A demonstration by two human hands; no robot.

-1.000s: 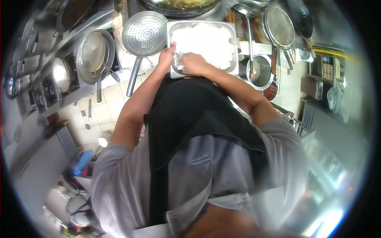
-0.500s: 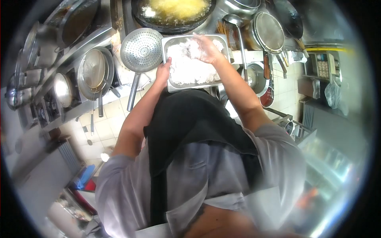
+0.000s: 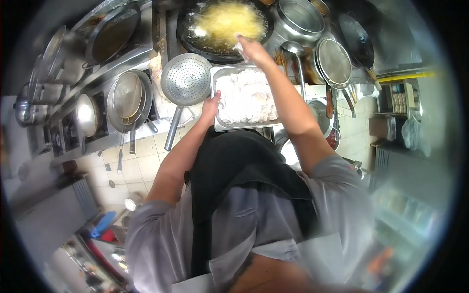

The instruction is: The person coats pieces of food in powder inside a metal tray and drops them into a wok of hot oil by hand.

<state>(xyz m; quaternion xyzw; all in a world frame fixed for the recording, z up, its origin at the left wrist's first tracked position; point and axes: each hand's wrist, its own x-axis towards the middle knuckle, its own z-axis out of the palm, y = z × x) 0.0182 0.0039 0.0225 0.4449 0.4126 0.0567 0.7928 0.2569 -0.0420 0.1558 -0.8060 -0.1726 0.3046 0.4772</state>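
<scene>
My left hand (image 3: 210,108) is closed on the left rim of a rectangular metal tray (image 3: 213,80), with the thumb over the edge. White, flour-coated pieces of food (image 3: 245,97) fill the tray. Beyond its far edge, my right hand (image 3: 252,50) reaches to the near side of a dark wok (image 3: 184,36). Pinched in its fingers is a white floured piece (image 3: 240,51), partly hidden by the hand. Yellow oil (image 3: 229,22) bubbles and foams in the wok.
A perforated strainer (image 3: 185,79) lies left of the tray, its handle toward me. To the right are a ladle (image 3: 294,49), a round mesh sieve (image 3: 334,61) and metal bowls (image 3: 302,19). More pans and a mesh strainer (image 3: 128,95) stand on the left.
My right hand has moved from the tray's contents forward to the wok, carrying a floured piece. My left hand stays on the tray's rim. The whole view has shifted slightly.
</scene>
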